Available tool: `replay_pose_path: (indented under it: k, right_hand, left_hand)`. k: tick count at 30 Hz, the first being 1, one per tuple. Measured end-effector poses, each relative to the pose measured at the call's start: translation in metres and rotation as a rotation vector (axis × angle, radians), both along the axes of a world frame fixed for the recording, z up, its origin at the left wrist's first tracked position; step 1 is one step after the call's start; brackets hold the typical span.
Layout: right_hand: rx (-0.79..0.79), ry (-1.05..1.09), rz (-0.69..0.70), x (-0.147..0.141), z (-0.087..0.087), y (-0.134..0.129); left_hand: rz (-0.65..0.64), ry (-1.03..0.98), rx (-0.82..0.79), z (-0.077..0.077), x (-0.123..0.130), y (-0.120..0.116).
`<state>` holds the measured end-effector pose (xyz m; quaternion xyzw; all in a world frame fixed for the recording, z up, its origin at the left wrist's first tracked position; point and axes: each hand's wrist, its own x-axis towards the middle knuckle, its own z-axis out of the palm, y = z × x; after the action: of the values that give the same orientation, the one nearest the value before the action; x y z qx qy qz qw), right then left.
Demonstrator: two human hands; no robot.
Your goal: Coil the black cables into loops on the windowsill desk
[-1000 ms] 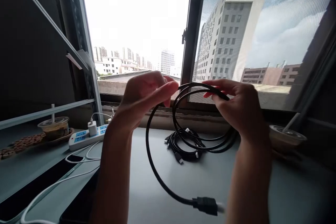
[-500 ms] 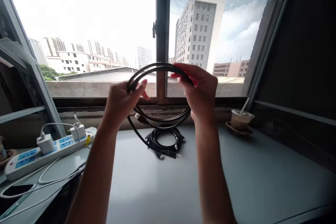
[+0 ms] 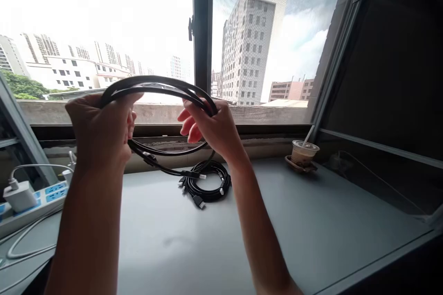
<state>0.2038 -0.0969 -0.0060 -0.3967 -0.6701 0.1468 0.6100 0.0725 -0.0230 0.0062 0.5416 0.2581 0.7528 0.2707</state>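
Head camera view: two bare hands hold a looped black cable (image 3: 148,80) in the air above a cable coil (image 3: 210,196) that lies on a pale table (image 3: 162,221). The left hand (image 3: 102,122), up and to the left of the coil, is closed around the bundled strands, its thumb extended along them and its fingers curled beneath. The right hand (image 3: 212,124), directly above the coil, grips the other side of the loop, strands running between thumb and curled fingers. Between the hands the strands bow upward in an arch, while lower lengths sag toward the coil. One black plug (image 3: 190,174) with a bright metal tip hangs across the coil's upper left edge; whether the two touch cannot be told. More connectors (image 3: 198,201) poke out around the coil's rim.

To the right of the coil, and well apart from it, a lidded drink cup (image 3: 303,153) with a pale straw (image 3: 309,135) sits on a brown holder (image 3: 299,166). Far to the coil's left, a white charger (image 3: 21,195) is plugged into a power strip (image 3: 50,193), trailing a white cord (image 3: 41,165). Behind the coil stands a window frame (image 3: 202,32), a tall gray building (image 3: 254,41) visible beyond it.
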Motion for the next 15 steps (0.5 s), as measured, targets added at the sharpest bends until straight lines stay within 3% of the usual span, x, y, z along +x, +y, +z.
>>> replay_pose_path:
  k: [3, 10, 15]
  right_hand:
    - [-0.06, 0.042, 0.132, 0.006, 0.001, -0.003]
    - [-0.14, 0.217, 0.207, 0.013, 0.011, -0.012]
    - [-0.076, 0.392, 0.195, 0.001, 0.014, -0.025]
  left_hand:
    - [-0.117, 0.004, -0.047, -0.001, 0.006, -0.002]
    - [-0.339, 0.103, -0.219, -0.018, 0.025, 0.012]
    - [-0.437, 0.344, -0.37, -0.029, 0.04, 0.019]
